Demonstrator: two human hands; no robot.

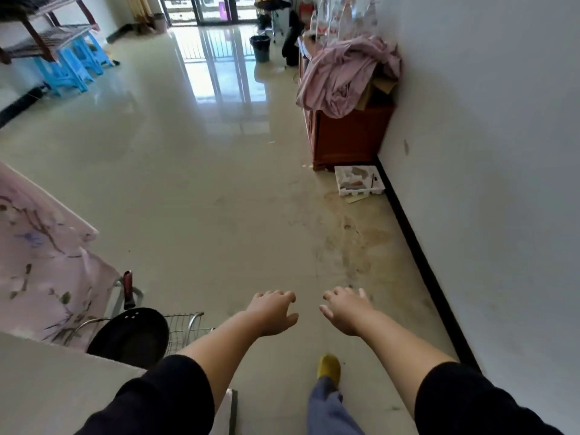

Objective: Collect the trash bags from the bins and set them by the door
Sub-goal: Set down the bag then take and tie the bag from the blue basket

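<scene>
Both my arms reach forward over the shiny tiled floor. My left hand (273, 312) and my right hand (345, 309) hover side by side, fingers loosely spread, holding nothing. Far ahead, a dark bin (260, 48) lined with a black bag stands on the floor near the cabinet's far end. A second, pinkish bin (159, 22) sits by the glass balcony door (213, 9) at the back left. No trash bag is in either hand.
A red-brown cabinet (348, 133) draped with pink cloth (345, 73) lines the right wall, with a white foam tray (359, 180) on the floor beside it. Blue stools (72, 64) stand back left. A black pan (131, 337) and wire rack (185, 328) sit at my lower left.
</scene>
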